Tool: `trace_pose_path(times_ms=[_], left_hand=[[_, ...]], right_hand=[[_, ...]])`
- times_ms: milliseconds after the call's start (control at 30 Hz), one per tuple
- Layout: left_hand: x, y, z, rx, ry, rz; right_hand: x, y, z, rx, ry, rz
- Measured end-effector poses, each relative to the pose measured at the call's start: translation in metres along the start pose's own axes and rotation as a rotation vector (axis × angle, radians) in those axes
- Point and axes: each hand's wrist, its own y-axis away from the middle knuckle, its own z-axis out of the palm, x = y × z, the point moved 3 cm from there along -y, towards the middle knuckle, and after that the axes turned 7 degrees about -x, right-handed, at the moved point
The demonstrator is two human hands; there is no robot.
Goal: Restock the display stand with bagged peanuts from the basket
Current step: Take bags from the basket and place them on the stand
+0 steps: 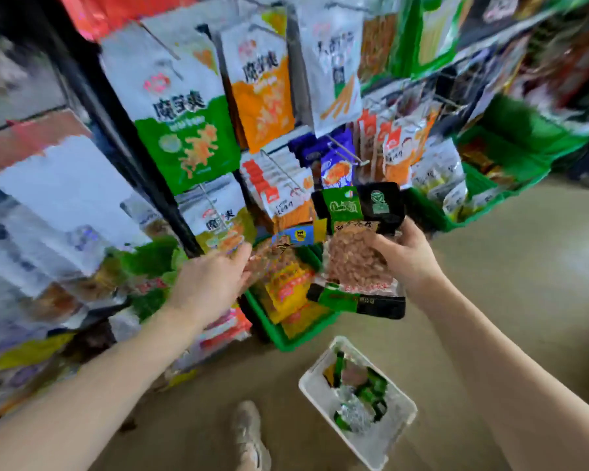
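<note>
My right hand grips a bag of peanuts, clear in the middle with green and black ends, held upright in front of the display stand. My left hand reaches toward the stand's lower part, fingers near a yellow-green snack bag and more peanut bags behind; the view is too blurred to tell whether it grasps anything. On the floor below stands the white basket, holding several green and black peanut bags.
Hooks with large hanging snack bags fill the stand. A green bin of yellow packets sits at its foot, another green bin to the right. Packed shelves stand left. My shoe is beside the basket.
</note>
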Motion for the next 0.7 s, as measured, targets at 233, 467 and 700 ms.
trace_pose_path(times_ms=[233,467,700], left_hand=[[-0.103,0.054,-0.099,0.192,-0.018,-0.249],[-0.217,0.102,-0.166,0.489,-0.119,-0.341],[-0.357,0.143,-0.191,0.594,-0.135,-0.414]], right_hand=[[-0.154,0.017,0.090,-0.115,0.458,-0.397],[-0.274,0.053,0.178,-0.042,0.751,-0.720],[-0.369,0.065,0.295,0.000,0.609,-0.949]])
